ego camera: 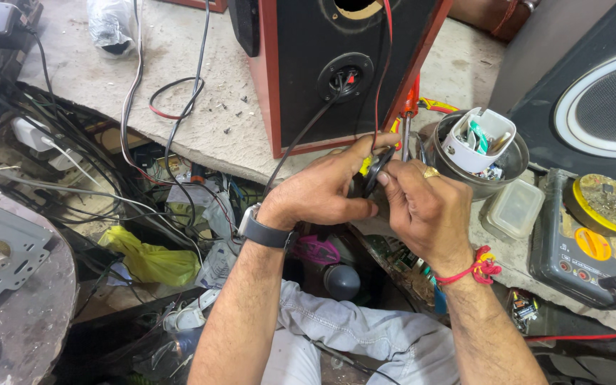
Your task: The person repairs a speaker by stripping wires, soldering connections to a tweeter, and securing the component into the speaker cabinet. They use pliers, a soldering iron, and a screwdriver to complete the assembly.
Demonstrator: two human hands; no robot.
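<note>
Two hands are showing: one left hand and one right hand, pinching one small round speaker between them. Two speaker cabinets are standing on the bench: one red-edged box and one grey box. One multimeter, one metal bowl, one clear tub and perhaps one white cup are sitting alongside.

I see a dark watch on my left wrist, red thread and gold ring on my right, and pale jeans at 6 o'clock.
</note>
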